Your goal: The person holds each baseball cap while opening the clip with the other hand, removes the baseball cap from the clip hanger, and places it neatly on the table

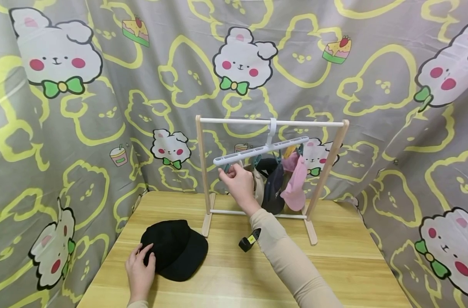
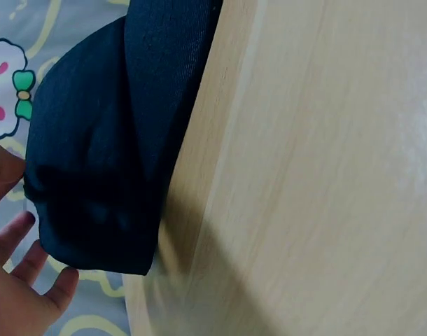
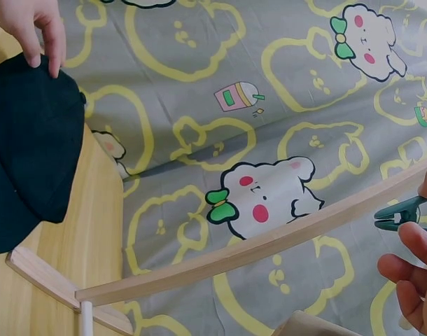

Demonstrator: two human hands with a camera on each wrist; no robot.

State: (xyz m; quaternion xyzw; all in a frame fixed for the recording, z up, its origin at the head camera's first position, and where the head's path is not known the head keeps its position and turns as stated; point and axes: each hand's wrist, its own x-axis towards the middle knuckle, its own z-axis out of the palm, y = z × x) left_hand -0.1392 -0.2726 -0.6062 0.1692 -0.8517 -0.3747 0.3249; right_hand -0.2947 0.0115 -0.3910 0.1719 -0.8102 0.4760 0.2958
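Hanger load: we note a pale hanger (image 1: pixel 253 151) hooked over the top rod of a wooden rack (image 1: pixel 204 171); from it hang a cream cap (image 1: pixel 259 188), a navy cap (image 1: pixel 273 188) and a pink cap (image 1: pixel 295 187).
Hanger lie: aslant, its left end lower in the head view.
Black cap: the black cap (image 1: pixel 172 248) lies on the table (image 1: pixel 222 278), left of the rack, brim toward the rack's near foot.
Left hand: left hand (image 1: pixel 140 265) at the crown, on the side away from the brim; we see fingers loosely spread, tips touching the cloth, not curled round it.
Right hand: right hand (image 1: pixel 239 187) at the hanger's left end, pinching a dark green clip (image 3: pixel 404 211) between thumb and fingers, well apart from the black cap.
Hard to make out: the right hand covers part of the cream cap; in the right wrist view its fingers run off the edge. The navy cap's lettering we cannot read. Left wrist view cuts off the brim.
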